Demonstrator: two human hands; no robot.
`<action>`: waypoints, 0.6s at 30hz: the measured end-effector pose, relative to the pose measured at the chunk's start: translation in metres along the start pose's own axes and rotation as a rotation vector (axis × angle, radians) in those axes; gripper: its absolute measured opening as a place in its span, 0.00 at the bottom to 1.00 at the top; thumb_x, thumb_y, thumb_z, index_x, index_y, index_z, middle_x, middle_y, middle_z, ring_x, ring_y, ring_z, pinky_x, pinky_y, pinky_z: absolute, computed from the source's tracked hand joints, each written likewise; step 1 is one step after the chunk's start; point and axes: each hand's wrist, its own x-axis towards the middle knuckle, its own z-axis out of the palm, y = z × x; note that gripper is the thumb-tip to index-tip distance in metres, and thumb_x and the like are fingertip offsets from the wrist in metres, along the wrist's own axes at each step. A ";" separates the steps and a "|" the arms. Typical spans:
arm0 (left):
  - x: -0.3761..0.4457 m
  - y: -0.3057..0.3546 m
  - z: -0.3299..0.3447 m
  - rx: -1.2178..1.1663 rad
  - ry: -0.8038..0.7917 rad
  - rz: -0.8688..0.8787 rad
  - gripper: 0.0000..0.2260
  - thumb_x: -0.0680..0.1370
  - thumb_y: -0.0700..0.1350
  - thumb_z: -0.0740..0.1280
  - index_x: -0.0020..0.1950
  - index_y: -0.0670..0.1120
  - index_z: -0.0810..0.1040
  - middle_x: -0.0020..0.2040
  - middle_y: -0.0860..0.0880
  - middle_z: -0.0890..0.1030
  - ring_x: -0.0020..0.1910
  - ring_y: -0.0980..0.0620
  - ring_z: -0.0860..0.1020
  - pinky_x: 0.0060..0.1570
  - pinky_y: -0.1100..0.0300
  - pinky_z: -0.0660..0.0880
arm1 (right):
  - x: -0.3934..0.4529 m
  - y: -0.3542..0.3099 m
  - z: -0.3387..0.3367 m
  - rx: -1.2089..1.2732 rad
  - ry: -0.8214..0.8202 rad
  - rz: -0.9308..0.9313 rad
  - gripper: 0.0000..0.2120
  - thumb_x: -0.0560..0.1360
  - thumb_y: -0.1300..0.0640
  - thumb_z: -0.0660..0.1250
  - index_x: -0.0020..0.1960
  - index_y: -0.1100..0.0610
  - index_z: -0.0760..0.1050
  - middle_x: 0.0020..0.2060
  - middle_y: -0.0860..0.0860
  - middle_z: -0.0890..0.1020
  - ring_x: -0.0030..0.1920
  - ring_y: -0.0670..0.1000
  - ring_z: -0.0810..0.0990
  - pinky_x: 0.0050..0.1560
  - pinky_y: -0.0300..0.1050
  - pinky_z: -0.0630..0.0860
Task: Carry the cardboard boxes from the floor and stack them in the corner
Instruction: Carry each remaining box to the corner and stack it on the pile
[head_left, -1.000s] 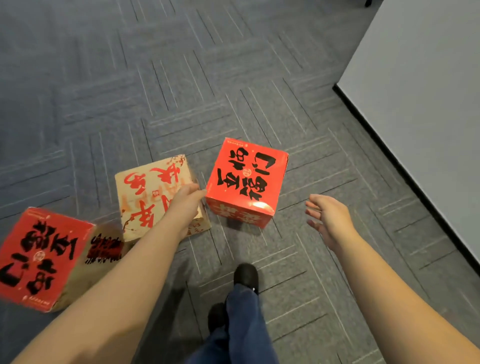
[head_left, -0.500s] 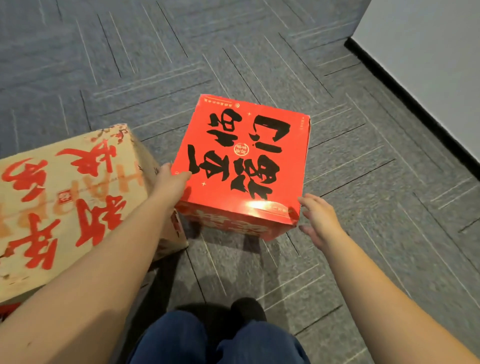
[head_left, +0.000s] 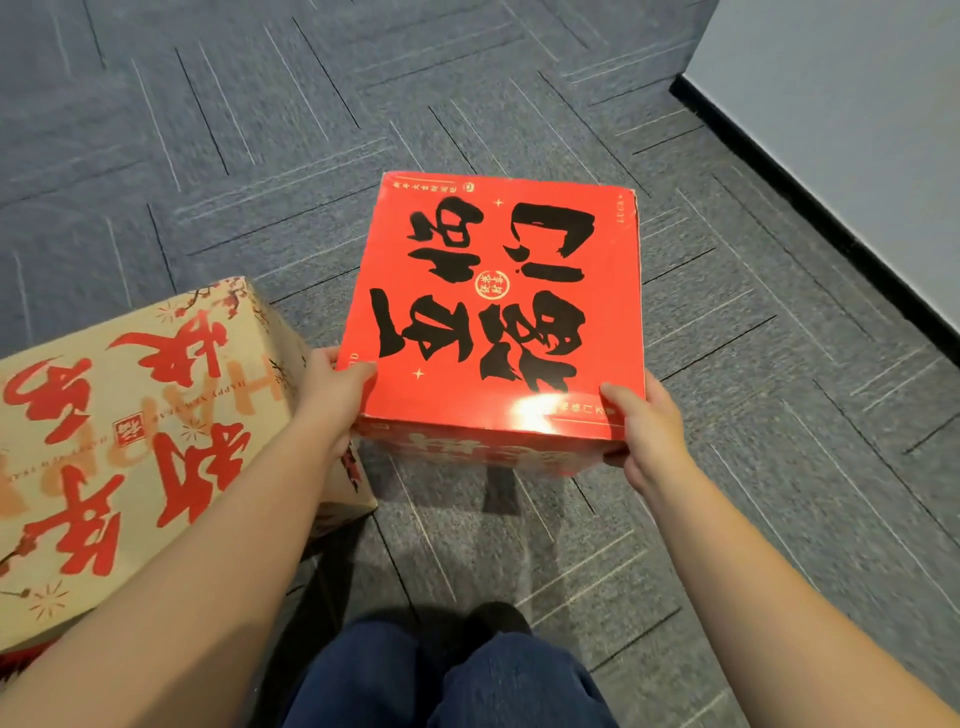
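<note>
red box: square cardboard carton, glossy red top with large black brush characters and a small round gold emblem near the middle. glare patch on the near edge of the lid. it sits over the grey carpet floor in the centre of the view, a dark shadow on the carpet under its near edge; cannot tell whether the bottom touches the floor or is just clear of it.

left hand: at the box's near left corner, thumb laid over the top edge, palm against the left side; the other fingers are hidden behind the box. grip reads as clamping the corner between thumb and palm.

right hand: at the near right corner, thumb on the lid edge, fingers wrapped down round the corner and side. both hands hold the same box from opposite sides, bare forearms reaching in from the bottom of the frame.

tan box: larger brown cardboard carton with red brush characters and small blossom prints, lying on the carpet just left of the red box, close beside the left hand. a sliver of red shows beneath its lower left edge.

wall: pale, with dark skirting, running diagonally at upper right, well apart from the red box.

dark blue trouser legs and a black shoe at the bottom centre.
</note>
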 end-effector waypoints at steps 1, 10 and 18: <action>-0.012 0.013 -0.002 -0.015 -0.006 0.008 0.09 0.78 0.37 0.61 0.57 0.45 0.66 0.43 0.48 0.74 0.39 0.50 0.74 0.37 0.56 0.72 | -0.011 -0.015 -0.006 -0.003 0.013 -0.015 0.10 0.75 0.65 0.61 0.49 0.51 0.73 0.36 0.48 0.77 0.32 0.47 0.73 0.33 0.37 0.66; -0.184 0.175 -0.021 -0.017 -0.117 0.155 0.15 0.78 0.36 0.60 0.63 0.47 0.64 0.46 0.49 0.75 0.40 0.55 0.73 0.34 0.61 0.68 | -0.169 -0.180 -0.085 0.100 0.157 -0.104 0.17 0.75 0.62 0.63 0.61 0.49 0.67 0.43 0.48 0.77 0.35 0.46 0.74 0.32 0.38 0.66; -0.345 0.253 -0.022 -0.038 -0.256 0.302 0.15 0.78 0.35 0.60 0.61 0.49 0.65 0.46 0.48 0.75 0.35 0.56 0.72 0.24 0.69 0.69 | -0.324 -0.263 -0.182 0.221 0.344 -0.178 0.16 0.75 0.62 0.64 0.59 0.52 0.65 0.47 0.51 0.75 0.35 0.45 0.73 0.32 0.38 0.65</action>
